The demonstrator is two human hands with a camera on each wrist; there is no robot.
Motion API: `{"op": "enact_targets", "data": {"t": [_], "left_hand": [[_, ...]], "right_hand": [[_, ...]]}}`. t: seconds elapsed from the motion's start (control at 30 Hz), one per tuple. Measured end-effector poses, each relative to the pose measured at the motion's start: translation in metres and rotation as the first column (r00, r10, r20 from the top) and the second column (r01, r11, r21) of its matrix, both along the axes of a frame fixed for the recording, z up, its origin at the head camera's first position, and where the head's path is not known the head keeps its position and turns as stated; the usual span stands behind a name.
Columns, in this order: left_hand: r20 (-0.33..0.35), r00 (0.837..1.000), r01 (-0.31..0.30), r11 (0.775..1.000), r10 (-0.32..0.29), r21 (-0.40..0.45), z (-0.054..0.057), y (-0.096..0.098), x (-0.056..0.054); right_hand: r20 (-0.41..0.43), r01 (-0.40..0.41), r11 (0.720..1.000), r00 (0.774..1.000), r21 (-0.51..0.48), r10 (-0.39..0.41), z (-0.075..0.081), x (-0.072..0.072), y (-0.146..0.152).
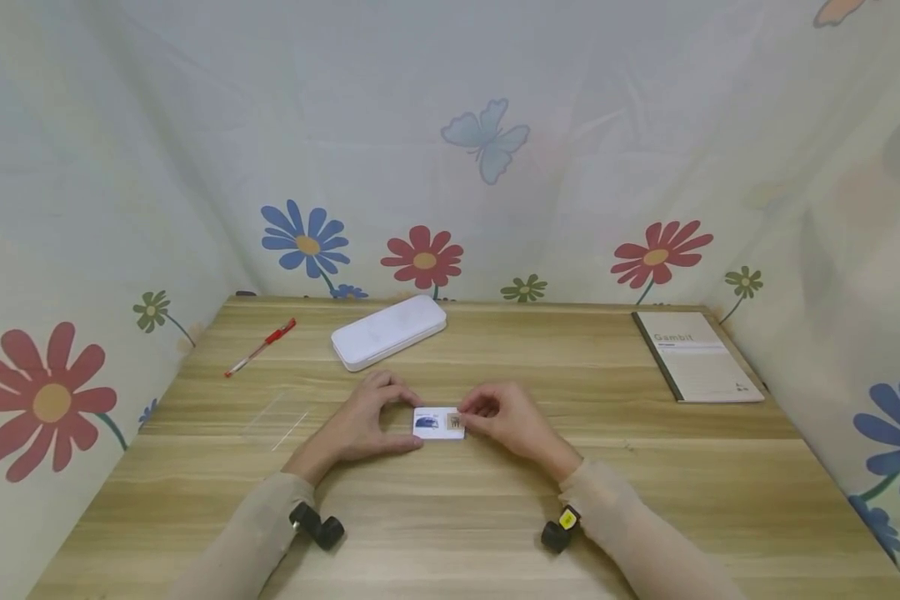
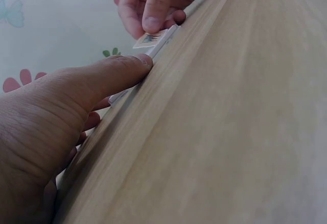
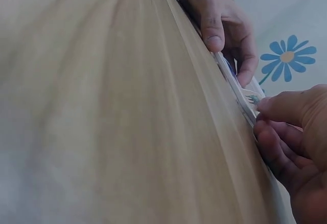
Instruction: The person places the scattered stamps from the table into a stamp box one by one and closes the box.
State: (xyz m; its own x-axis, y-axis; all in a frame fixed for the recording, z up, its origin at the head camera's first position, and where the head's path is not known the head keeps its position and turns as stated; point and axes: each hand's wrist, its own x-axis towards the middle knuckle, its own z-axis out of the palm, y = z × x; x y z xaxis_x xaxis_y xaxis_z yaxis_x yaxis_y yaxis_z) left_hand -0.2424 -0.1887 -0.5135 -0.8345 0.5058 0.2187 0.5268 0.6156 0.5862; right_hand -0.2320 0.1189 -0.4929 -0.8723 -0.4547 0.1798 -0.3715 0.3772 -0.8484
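A small white card (image 1: 438,434) with a blue picture lies on the table between the two hands. The left hand (image 1: 360,421) holds it at its left end, thumb along the near edge and fingers at the far edge. Over the card's right end, the right hand (image 1: 513,417) pinches a small tan stamp-like piece (image 1: 453,422) with a dark figure on it. In the left wrist view this piece (image 2: 149,40) tilts up over the card's edge, under the right thumb. The right wrist view shows the card's edge (image 3: 232,83) low against the tabletop.
Behind the hands stands a white case (image 1: 390,332). To the left lie a red pen (image 1: 261,347) and a clear transparent sheet (image 1: 276,419). A notebook (image 1: 701,358) rests at the back right. Flower-printed cloth (image 1: 540,225) surrounds the wooden table (image 1: 450,517).
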Motion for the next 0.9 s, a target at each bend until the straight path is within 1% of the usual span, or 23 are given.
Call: {"op": "enact_targets", "data": {"t": [0.07,0.27,0.63,0.9], "left_hand": [[-0.004,1.000,0.004,1.000,-0.003,0.003,0.0003,0.0003,-0.0004],[0.003,1.000,0.001,1.000,-0.001,0.002,0.0013,0.0004,-0.0004],[0.012,1.000,-0.004,1.000,0.004,0.010,0.0027,0.0011,0.0003],[0.011,1.000,-0.003,1.000,0.003,0.006,0.0011,0.0010,-0.0001]], "right_hand": [[-0.039,-0.002,1.000,0.999,0.025,0.002,-0.0005,0.0000,-0.0006],[-0.084,-0.003,0.999,0.996,0.054,0.007,-0.0012,0.0002,-0.0011],[-0.104,0.023,0.993,0.995,0.118,-0.010,0.0005,0.0021,-0.0026],[-0.097,0.036,0.991,0.995,0.125,-0.024,0.0002,0.0026,-0.0017]]}}
